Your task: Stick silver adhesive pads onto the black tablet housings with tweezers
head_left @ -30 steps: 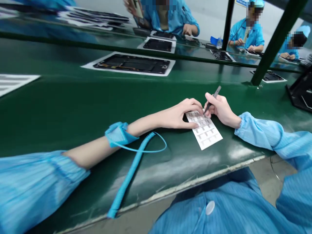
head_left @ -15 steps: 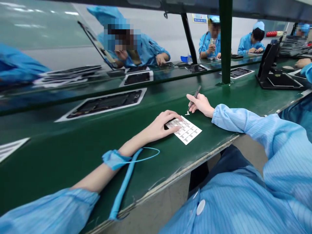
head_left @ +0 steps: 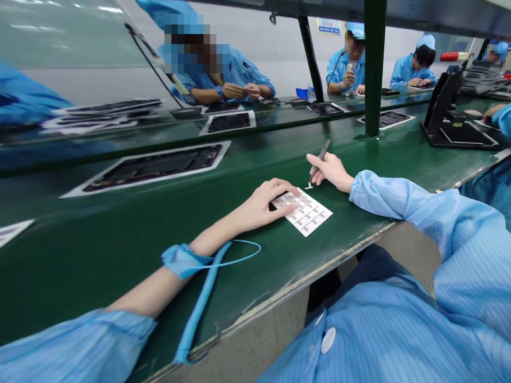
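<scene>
- While the left hand [head_left: 257,206] rests on it, a small white sheet of die-cut labels [head_left: 313,215] lies flat and slightly skewed on the green workbench [head_left: 159,239], near the bench's front edge. Neat rows of small grey-and-white label shapes cover the sheet.
- Fingers of the left hand [head_left: 288,196] lie loosely spread and slightly curved over the sheet's left side, pressing it down without pinching anything. The forearm stretches across the bench from the lower left.
- Just beyond the sheet's upper corner, the right hand [head_left: 329,171] rests on the bench, with thumb and fingers closed around slim dark tweezers [head_left: 320,159], their tips angled down.
- A tiny pale label [head_left: 308,186] sits at the tweezer tips, just beside the sheet; it is too small to tell whether it is gripped or lying on the bench.
- A blue wrist strap [head_left: 184,260] circles the left wrist, and a coiled blue cord [head_left: 199,303] runs down across the bench.
- Farther along the bench stand a tablet back panel on white backing [head_left: 151,167] and a black holder [head_left: 455,133]. Across the bench, a co-worker in a blue smock [head_left: 243,69] holds both hands together.
</scene>
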Available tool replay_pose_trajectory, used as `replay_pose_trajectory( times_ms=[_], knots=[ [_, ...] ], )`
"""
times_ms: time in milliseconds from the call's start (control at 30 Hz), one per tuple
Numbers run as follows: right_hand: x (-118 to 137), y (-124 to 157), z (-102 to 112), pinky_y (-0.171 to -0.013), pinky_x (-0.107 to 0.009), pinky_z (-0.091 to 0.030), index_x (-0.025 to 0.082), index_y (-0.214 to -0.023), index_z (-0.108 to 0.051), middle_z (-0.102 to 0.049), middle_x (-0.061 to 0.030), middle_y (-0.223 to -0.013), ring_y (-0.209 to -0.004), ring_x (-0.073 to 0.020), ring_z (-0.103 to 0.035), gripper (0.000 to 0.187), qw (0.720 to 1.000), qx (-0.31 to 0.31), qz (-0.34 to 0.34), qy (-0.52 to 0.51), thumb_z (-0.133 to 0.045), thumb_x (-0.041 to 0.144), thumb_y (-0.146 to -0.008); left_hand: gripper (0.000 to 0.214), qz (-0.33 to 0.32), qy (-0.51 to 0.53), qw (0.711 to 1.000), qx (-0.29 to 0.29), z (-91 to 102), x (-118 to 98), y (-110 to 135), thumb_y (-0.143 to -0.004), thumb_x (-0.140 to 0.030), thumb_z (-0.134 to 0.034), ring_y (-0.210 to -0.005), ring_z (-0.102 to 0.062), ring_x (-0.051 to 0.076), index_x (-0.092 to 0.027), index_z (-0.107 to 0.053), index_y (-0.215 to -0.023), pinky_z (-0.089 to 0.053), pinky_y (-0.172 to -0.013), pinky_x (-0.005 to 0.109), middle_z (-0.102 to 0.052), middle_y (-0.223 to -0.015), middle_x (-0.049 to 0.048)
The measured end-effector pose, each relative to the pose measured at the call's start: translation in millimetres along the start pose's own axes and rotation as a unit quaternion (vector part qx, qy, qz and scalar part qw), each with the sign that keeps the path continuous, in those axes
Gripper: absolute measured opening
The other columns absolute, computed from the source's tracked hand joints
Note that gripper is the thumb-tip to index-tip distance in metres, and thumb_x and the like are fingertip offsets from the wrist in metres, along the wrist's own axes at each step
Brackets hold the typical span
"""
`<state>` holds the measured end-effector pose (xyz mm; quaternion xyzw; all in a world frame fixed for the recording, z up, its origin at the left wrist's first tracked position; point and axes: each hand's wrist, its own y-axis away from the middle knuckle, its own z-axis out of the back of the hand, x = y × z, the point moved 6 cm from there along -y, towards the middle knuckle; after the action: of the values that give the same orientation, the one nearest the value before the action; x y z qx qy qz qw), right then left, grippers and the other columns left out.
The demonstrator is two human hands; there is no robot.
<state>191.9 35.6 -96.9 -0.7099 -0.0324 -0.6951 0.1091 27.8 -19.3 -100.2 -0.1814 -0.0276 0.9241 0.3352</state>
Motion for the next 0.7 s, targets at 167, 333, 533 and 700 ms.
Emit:
replay_pose_trajectory(
  times_ms=[167, 333, 533, 700],
  knots=[
    [3.1, 1.5, 1.0, -0.035, -0.015, -0.045, 0.020, -0.068, -0.046, -0.057, 0.0070, -0.048, -0.035, -0.0070, -0.056, 0.035, 1.000, 0.000, 0.002, -0.012, -0.061, 0.030, -0.097, 0.062, -0.001, 0.000, 1.000, 0.000, 0.3, -2.4, -0.9, -0.085, -0.071, -0.046, -0.114, -0.052, 0.034, -0.018, -0.062, -0.114, -0.040, -0.103, 0.048, -0.058, -0.121, 0.0140],
    [3.7, 1.7, 2.2, -0.034, -0.015, -0.044, 0.020, -0.070, -0.045, -0.057, 0.0075, -0.050, -0.035, -0.0072, -0.056, 0.034, 1.000, -0.003, 0.003, -0.021, -0.061, 0.032, -0.097, 0.062, -0.004, 0.001, 1.000, -0.002, 0.4, -4.5, -0.9, -0.086, -0.070, -0.045, -0.112, -0.052, 0.033, -0.018, -0.062, -0.115, -0.038, -0.103, 0.048, -0.058, -0.121, 0.0136],
    [1.8, 1.6, 1.3, -0.035, -0.016, -0.045, 0.019, -0.071, -0.047, -0.057, 0.0074, -0.052, -0.037, -0.0075, -0.056, 0.033, 1.000, -0.004, -0.014, -0.028, -0.063, 0.034, -0.095, 0.059, -0.007, 0.007, 1.000, -0.011, -0.1, -0.9, -0.1, -0.086, -0.071, -0.046, -0.112, -0.052, 0.032, -0.022, -0.062, -0.114, -0.038, -0.102, 0.048, -0.058, -0.120, 0.0117],
    [-5.6, 0.5, -1.1, -0.039, -0.015, -0.044, 0.014, -0.073, -0.053, -0.056, 0.0085, -0.055, -0.041, -0.0052, -0.055, 0.032, 0.998, 0.007, -0.055, -0.030, -0.060, 0.030, -0.099, 0.049, -0.015, 0.014, 1.000, -0.016, -3.1, 5.0, 4.0, -0.089, -0.064, -0.049, -0.110, -0.054, 0.032, -0.023, -0.062, -0.114, -0.039, -0.099, 0.047, -0.058, -0.120, 0.0111]
  ],
)
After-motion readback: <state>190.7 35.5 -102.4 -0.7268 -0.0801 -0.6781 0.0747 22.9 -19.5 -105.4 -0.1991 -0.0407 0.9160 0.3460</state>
